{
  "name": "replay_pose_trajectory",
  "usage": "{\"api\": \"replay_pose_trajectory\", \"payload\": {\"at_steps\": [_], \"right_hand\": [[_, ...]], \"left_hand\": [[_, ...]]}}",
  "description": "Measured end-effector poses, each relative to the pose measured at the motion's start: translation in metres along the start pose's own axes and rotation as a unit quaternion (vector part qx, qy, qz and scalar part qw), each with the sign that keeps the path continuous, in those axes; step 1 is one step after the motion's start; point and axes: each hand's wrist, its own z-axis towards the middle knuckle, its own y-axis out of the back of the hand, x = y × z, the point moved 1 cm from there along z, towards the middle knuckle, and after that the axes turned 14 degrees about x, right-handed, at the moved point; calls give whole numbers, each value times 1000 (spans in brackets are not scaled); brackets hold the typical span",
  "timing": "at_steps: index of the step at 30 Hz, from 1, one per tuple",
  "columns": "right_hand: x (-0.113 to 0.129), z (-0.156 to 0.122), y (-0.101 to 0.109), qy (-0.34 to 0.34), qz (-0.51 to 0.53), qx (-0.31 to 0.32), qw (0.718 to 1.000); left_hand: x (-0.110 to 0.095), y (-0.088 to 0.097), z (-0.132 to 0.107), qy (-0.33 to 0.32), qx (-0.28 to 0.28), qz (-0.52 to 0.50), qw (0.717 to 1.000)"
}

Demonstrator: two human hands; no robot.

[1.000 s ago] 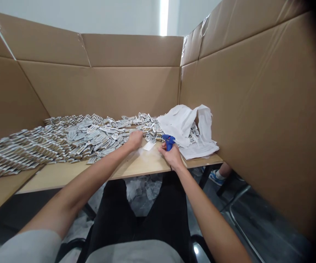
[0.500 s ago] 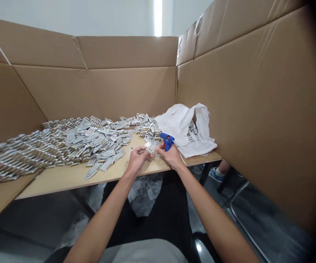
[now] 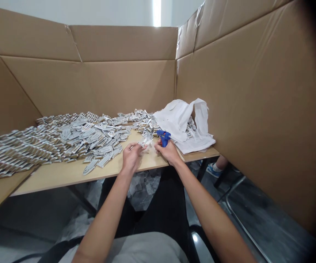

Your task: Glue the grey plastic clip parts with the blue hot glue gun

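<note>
In front of me, my left hand (image 3: 132,156) pinches a small flat grey-white cut-out piece (image 3: 144,141) by its near end, just over the tabletop (image 3: 114,172). A blue hot glue gun (image 3: 164,138) is gripped in my right hand (image 3: 171,152), a short way to the right of that piece. The glue gun's nozzle points left. Between the two hands there is a pale blur that I cannot make out. Loose flat pieces (image 3: 99,140) of the same kind lie in a heap left of my left hand.
Layered rows of pieces (image 3: 18,153) cover the table's left side. White crumpled sheeting (image 3: 174,115) lies over more pieces at the right. Tall cardboard walls (image 3: 125,84) enclose the back and sides. Beyond the right table leg, a person's shoe (image 3: 213,170) shows.
My left hand has moved slightly left with the piece, opening a wider gap to the glue gun. The right hand still holds the glue gun. The view has tilted down a little.
</note>
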Motion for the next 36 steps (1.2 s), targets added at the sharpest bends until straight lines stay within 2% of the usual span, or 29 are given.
{"api": "replay_pose_trajectory", "payload": {"at_steps": [3, 6, 11, 13, 16, 19, 24, 29, 36], "right_hand": [[-3, 2, 0, -4, -12, 15, 1000], [-2, 1, -1, -1, -6, 28, 1000], [4, -2, -1, -14, 71, 27, 997], [3, -2, -1, -16, 89, 32, 995], [-3, 1, 0, -39, 56, -17, 998], [-8, 4, 1, -67, 33, -69, 995], [-2, 4, 0, -38, 87, -52, 994], [6, -1, -2, -23, 72, -15, 997], [1, -1, -1, -7, 32, -47, 998]], "left_hand": [[-2, -2, -3, 13, 37, 8, 999], [-2, -4, -5, 7, 48, 36, 998], [2, -2, -4, -12, -4, 49, 999], [2, -2, -3, -4, -2, 37, 999], [1, -3, -4, 9, 31, 9, 999], [-1, -3, -5, 7, 29, -10, 1000], [3, -2, -5, -11, 25, 3, 1000], [6, 0, -5, 8, 38, 78, 996], [-1, -5, -10, 51, 104, 51, 992]]}}
